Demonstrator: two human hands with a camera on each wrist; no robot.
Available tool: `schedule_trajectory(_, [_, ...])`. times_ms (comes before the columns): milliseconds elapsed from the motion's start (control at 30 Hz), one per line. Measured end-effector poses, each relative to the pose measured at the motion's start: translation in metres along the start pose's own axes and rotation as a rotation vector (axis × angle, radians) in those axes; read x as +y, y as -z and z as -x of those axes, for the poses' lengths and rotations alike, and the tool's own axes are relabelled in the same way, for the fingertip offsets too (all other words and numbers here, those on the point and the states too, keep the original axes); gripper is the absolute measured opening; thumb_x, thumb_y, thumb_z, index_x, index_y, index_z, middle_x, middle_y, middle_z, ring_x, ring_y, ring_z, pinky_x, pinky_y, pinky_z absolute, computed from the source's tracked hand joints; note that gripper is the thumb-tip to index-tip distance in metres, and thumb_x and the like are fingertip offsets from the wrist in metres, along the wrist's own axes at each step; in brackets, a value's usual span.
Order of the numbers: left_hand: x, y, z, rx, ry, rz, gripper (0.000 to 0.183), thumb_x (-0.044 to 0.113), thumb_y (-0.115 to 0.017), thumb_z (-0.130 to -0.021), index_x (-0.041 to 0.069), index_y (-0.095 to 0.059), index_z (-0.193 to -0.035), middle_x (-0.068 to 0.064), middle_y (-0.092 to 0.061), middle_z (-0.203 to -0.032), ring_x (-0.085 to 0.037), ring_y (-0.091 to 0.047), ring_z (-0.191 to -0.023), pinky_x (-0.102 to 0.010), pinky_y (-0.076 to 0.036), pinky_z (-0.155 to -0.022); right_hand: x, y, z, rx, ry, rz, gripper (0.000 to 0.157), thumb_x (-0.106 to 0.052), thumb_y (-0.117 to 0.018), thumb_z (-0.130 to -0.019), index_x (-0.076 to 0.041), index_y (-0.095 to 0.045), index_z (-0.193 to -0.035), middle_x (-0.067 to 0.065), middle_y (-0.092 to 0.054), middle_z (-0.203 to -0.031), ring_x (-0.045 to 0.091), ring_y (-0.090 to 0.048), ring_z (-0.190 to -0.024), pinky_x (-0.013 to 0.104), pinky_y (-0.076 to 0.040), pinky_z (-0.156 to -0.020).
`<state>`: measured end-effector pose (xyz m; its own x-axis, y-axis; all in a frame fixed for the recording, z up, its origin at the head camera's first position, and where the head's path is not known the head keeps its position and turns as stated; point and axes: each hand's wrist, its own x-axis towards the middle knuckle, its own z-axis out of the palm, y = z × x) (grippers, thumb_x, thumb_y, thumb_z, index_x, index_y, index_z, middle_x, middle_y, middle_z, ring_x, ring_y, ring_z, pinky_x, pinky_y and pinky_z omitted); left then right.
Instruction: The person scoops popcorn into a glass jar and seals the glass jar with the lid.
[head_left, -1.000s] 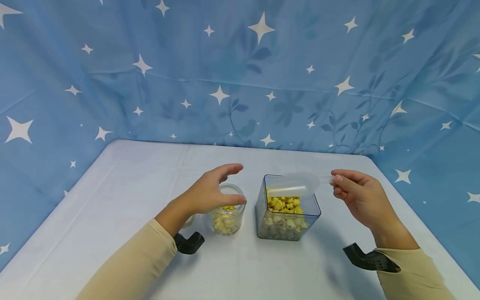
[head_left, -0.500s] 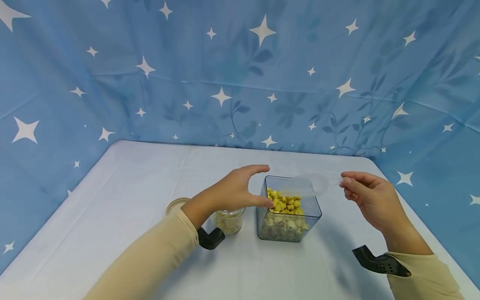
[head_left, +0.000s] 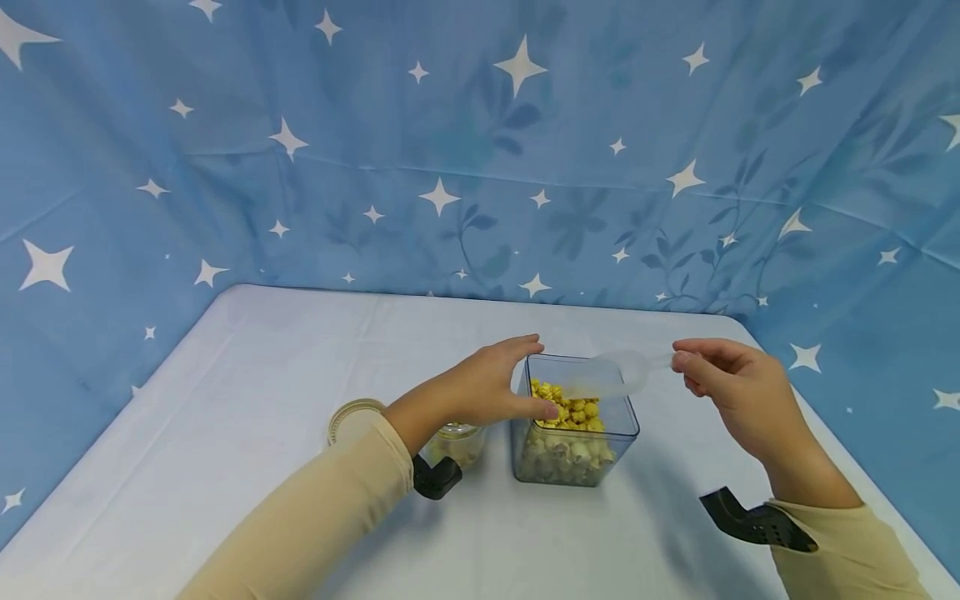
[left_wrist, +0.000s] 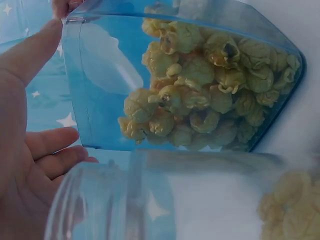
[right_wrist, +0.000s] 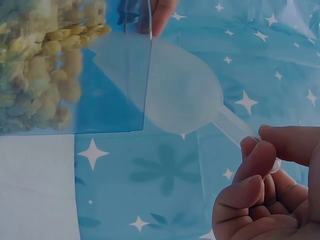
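A clear square container [head_left: 573, 458] of yellow popcorn [head_left: 577, 414] stands upright on the table. My left hand [head_left: 491, 387] is at its left side, fingers and thumb spread and fairly straight. The thumb meets the rim in the left wrist view, and the fingertips lie close to another rim corner; whether they press cannot be told. With thumb and fingers, my right hand [head_left: 731, 392] pinches the handle of a translucent scoop [right_wrist: 185, 90]. The scoop's bowl tilts into the container's mouth above the popcorn. A glass jar [head_left: 459, 448] with popcorn is partly hidden by my left wrist.
A round lid [head_left: 352, 417] lies on the white tablecloth [head_left: 262, 358] left of the jar, partly covered by my left sleeve. Behind the table hangs a blue curtain [head_left: 480, 150] with stars.
My left hand has moved right from the jar to the container and come down slightly at its rim. My right hand shifted a little right, drawing the scoop slightly with it.
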<state>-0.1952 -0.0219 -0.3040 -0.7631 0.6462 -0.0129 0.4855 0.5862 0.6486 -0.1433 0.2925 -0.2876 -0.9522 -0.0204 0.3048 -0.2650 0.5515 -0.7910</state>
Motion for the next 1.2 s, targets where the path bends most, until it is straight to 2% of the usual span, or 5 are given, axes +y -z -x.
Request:
schedule_trajectory(133, [-0.003, 0.000, -0.001, -0.021, 0.020, -0.006, 0.088, 0.052, -0.074, -0.088, 0.016, -0.034, -0.157, 0.003, -0.021, -0.165, -0.020, -0.021, -0.149, -0.046, -0.028, -0.116, -0.010, 0.000, -0.002, 0.012, 0.002, 0.125, 0.035, -0.023, -0.064, -0.100, 0.004, -0.066, -0.123, -0.005, -0.066, -0.089, 0.012, -0.058, -0.079, 0.017, -0.050, -0.067])
schedule_trajectory(400, [-0.006, 0.000, -0.001, -0.032, 0.020, 0.012, 0.094, 0.052, -0.075, -0.086, 0.015, -0.028, -0.159, 0.001, -0.022, -0.165, -0.021, -0.022, -0.149, -0.045, -0.028, -0.116, -0.024, -0.004, -0.007, 0.024, 0.036, 0.251, 0.033, -0.031, -0.065, -0.100, -0.004, -0.072, -0.117, 0.002, -0.070, -0.091, 0.013, -0.059, -0.078, 0.022, -0.050, -0.061])
schedule_trajectory(733, [-0.005, 0.000, 0.001, -0.046, -0.007, 0.007, 0.091, 0.049, -0.077, -0.087, 0.014, -0.031, -0.158, -0.003, -0.027, -0.162, -0.022, -0.026, -0.148, -0.045, -0.029, -0.116, -0.030, -0.011, -0.011, -0.013, 0.086, 0.325, 0.030, -0.026, -0.067, -0.099, -0.002, -0.073, -0.117, 0.008, -0.071, -0.092, 0.009, -0.060, -0.076, 0.025, -0.048, -0.056])
schedule_trajectory(1200, [-0.003, -0.001, 0.000, -0.052, -0.008, -0.007, 0.092, 0.048, -0.077, -0.086, 0.013, -0.032, -0.158, -0.004, -0.029, -0.162, -0.024, -0.027, -0.147, -0.046, -0.030, -0.115, -0.037, -0.018, -0.012, -0.061, 0.074, 0.335, 0.031, -0.029, -0.068, -0.098, -0.003, -0.074, -0.113, 0.002, -0.068, -0.083, 0.018, -0.060, -0.075, 0.027, -0.047, -0.058])
